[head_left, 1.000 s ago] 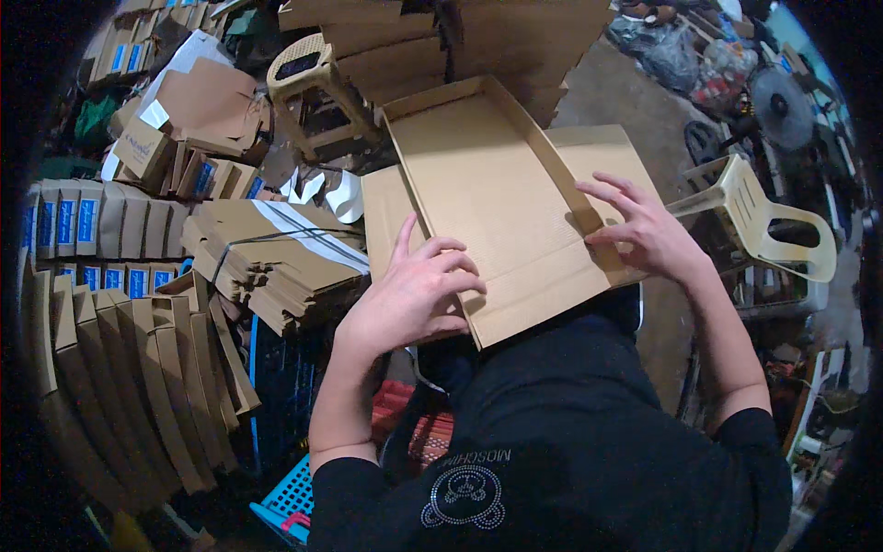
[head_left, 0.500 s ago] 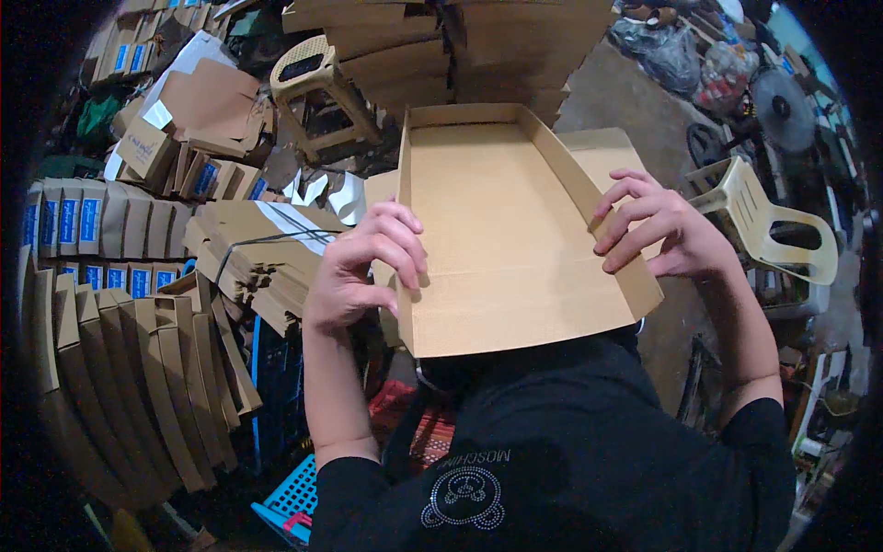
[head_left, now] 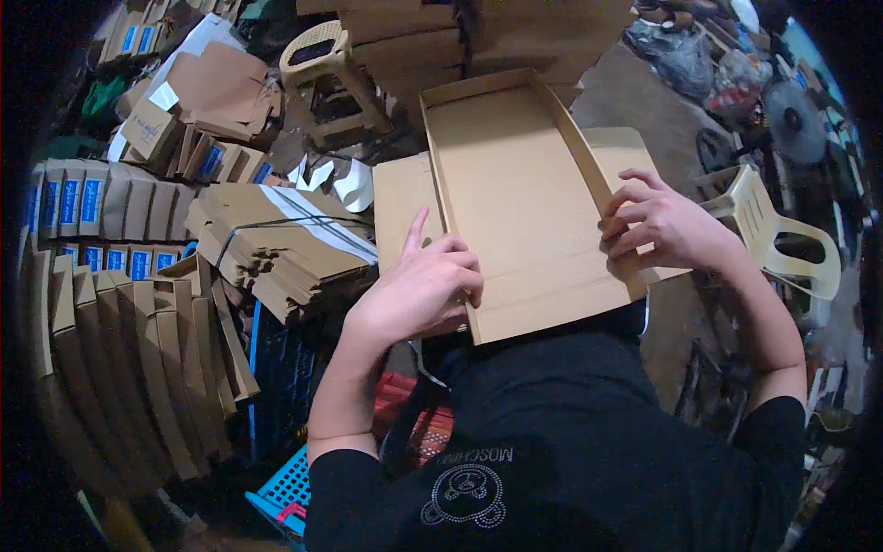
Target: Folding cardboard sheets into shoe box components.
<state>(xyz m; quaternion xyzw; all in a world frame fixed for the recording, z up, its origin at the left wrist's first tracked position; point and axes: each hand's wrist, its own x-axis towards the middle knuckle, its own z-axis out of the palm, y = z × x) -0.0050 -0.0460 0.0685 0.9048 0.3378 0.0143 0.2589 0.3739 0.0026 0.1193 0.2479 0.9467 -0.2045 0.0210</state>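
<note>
A shallow brown cardboard box [head_left: 524, 202] with low folded-up walls lies tilted in front of my chest, its far end narrower in view. My left hand [head_left: 425, 285] grips its left wall at the near corner, with the index finger raised off the board. On the other side, my right hand [head_left: 664, 223] has its fingertips bent over the right wall near the closer end; its thumb is hidden. Beneath the box, flat cardboard [head_left: 401, 198] sticks out to the left, and more cardboard [head_left: 618, 152] shows at the right.
A strapped bundle of flat cardboard [head_left: 285, 235] sits at left, beside rows of folded boxes [head_left: 138, 368]. Farther off are a beige stool [head_left: 322, 78] and tall cardboard stacks [head_left: 395, 41]. At right stand a cream plastic chair [head_left: 777, 235] and a fan [head_left: 796, 124].
The box has shifted right and away from me, turning slightly. My left hand has moved right and nearer along the left wall, lifting its index finger. My right hand stays on the right wall.
</note>
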